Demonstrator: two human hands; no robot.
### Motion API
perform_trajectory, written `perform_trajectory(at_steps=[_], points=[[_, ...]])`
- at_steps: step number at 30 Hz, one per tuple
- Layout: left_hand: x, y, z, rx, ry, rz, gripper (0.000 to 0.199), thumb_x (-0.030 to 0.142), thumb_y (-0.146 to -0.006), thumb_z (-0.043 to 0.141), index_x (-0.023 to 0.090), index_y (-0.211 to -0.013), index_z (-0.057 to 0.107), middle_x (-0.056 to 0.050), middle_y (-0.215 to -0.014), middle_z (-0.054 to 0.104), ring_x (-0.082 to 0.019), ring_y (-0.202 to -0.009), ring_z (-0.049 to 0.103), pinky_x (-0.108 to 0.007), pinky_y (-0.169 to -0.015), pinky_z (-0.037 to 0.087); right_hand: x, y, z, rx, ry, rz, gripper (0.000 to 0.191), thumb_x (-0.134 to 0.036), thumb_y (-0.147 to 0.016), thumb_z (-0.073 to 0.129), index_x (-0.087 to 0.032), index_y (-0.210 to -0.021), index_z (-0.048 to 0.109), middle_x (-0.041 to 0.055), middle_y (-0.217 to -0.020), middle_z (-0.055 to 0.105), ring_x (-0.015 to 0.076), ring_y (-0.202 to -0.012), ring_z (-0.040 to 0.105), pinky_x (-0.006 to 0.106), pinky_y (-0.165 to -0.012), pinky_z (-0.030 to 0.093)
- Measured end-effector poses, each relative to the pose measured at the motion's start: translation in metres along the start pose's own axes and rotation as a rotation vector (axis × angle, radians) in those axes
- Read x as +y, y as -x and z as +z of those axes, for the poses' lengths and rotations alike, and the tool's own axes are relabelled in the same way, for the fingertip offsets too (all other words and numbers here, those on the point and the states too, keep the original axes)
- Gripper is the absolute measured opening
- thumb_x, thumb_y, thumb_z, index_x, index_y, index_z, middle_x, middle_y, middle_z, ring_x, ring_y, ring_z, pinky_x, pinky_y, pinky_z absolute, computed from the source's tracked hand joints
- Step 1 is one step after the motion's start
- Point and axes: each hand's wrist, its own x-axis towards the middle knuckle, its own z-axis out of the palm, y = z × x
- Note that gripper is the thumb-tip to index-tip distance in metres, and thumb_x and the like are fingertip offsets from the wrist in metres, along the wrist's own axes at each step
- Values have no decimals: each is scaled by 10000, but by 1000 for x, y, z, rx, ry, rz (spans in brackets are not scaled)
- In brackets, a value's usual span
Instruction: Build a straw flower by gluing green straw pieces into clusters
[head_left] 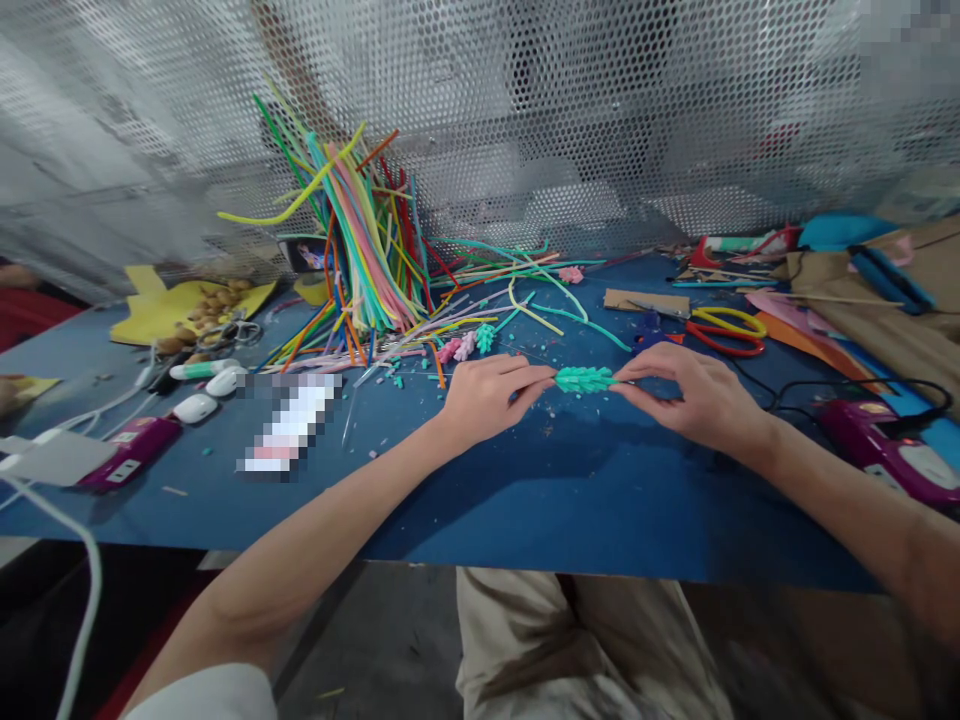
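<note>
Both hands pinch the teal spiky piece (584, 379) just above the blue worktop (570, 490): left hand (487, 397) and right hand (694, 395) at opposite ends. Probably best keeping grips light so spikes don't crush.

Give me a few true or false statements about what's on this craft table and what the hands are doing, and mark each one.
1. Both hands hold a green spiky piece between them. True.
2. The left hand holds the scissors. False: the yellow and red scissors lie on the table, right of the right hand.
3. A bundle of coloured sticks stands behind the hands. True.
4. The table is red. False: it is blue.
5. A perforated metal screen backs the table. True.
</note>
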Motion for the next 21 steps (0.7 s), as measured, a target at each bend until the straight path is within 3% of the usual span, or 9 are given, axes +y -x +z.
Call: perform_trajectory(at_steps=[6,21], points=[[-2,0,3,21,51,-56,189,323,-980,602,261,-1088,744,21,-922,764,-113,-826,704,-224,-738,503,-3,-2,-3,60,-39,76,209,-239,-904,695,-245,-1101,623,29,-987,741,179,-865,726,322,-819,598],[-1,0,4,17,50,-30,207,327,-989,591,255,-1104,746,9,-914,764,-112,-820,707,-224,-715,501,-3,0,3,-15,-105,159,136,-238,-924,647,-241,-1059,628,23,-986,730,165,-853,728,313,-830,603]])
